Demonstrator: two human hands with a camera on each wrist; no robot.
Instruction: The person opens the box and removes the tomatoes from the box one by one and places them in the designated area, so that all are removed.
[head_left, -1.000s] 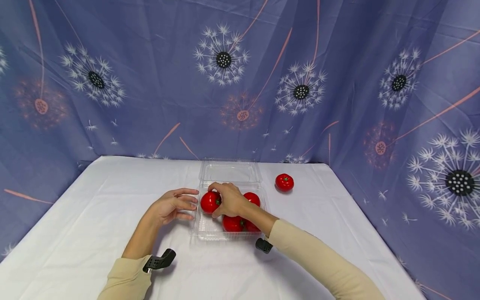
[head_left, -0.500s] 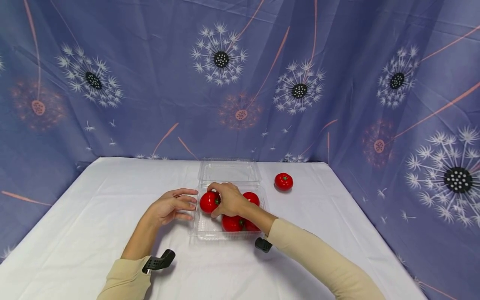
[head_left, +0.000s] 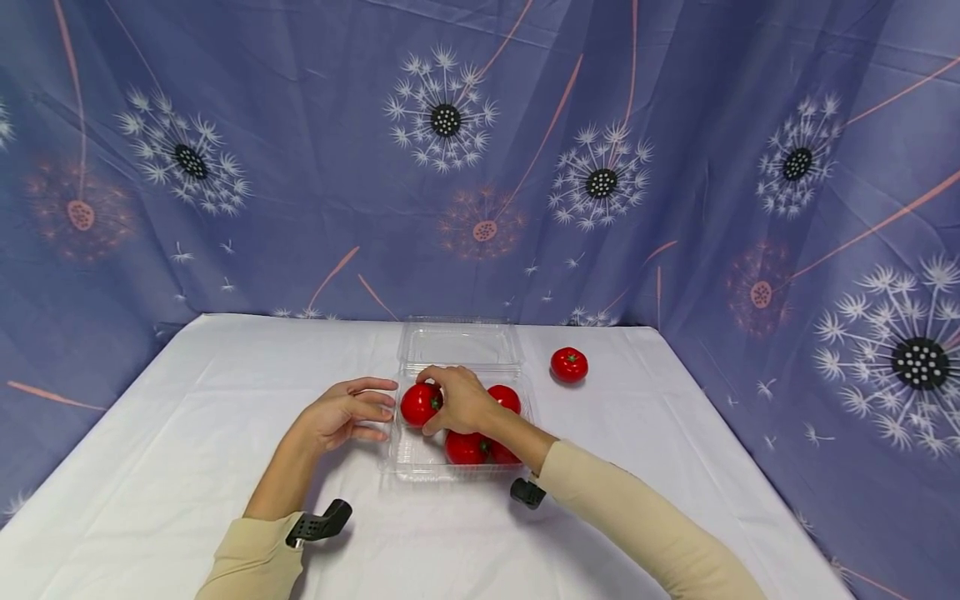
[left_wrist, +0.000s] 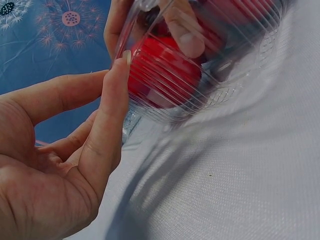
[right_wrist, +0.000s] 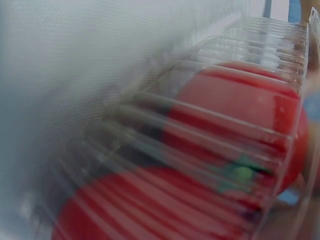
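Observation:
A clear plastic clamshell box (head_left: 420, 454) lies on the white-covered table, its lid (head_left: 459, 343) folded back behind it. My right hand (head_left: 463, 402) reaches inside and grips a red tomato (head_left: 420, 405) at the back left, thumb and fingers curled round its right side. Other tomatoes (head_left: 467, 447) sit in the box, partly covered by the right hand and forearm. The left hand (head_left: 347, 414) is beside the left wall, holding nothing, fingers loosely extended. In the left wrist view its fingertips (left_wrist: 119, 70) touch the ribbed plastic edge.
One loose tomato (head_left: 569, 365) stands on the white cloth (head_left: 622, 467) to the right of the box. A blue dandelion-print curtain (head_left: 315, 192) hangs behind the table and along its sides. In the right wrist view, tomatoes (right_wrist: 235, 125) show through the ribbed wall.

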